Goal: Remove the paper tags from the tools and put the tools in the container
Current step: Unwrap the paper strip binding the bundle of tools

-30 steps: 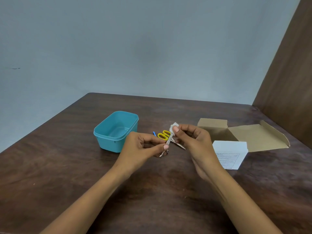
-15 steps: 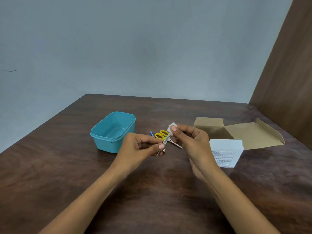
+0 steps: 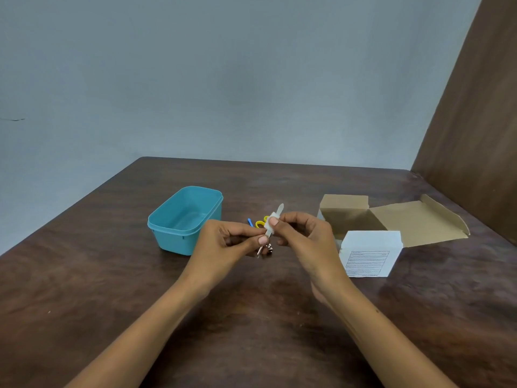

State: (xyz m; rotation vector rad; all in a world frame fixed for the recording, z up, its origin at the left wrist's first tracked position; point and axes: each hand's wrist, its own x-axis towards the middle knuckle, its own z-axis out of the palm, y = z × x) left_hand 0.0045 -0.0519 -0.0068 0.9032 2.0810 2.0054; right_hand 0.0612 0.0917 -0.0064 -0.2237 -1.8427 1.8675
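Left hand: the left hand is raised just above the middle of the desk, forearm reaching in from the near edge, fingers curled, thumb and forefinger pinching the lower part of a small metal tool.
Right hand: the right hand meets it from the right, forearm also coming from the near edge, fingers curled, thumb and fingertips pinching the white paper tag wrapped round the tool's upper part.
Tool: thin, silvery and shiny, held tilted with its pale rounded tip pointing up and away; its lower end shows small metal parts, possibly a clipper, too small to tell for sure.
Paper tag: white, matte, folded closely round the tool, touching both thumbs.
Container: a teal plastic tub, rectangular with rounded corners and a lipped rim, smooth, standing open left of the hands towards the far edge.
Behind the hands: yellow plastic scissor handles and a thin blue stick lying on the desk, mostly hidden.
Box: an open cardboard box, brown inside, white outside with a printed label, towards the right edge.
Desk: dark brown wood grain, slightly glossy.
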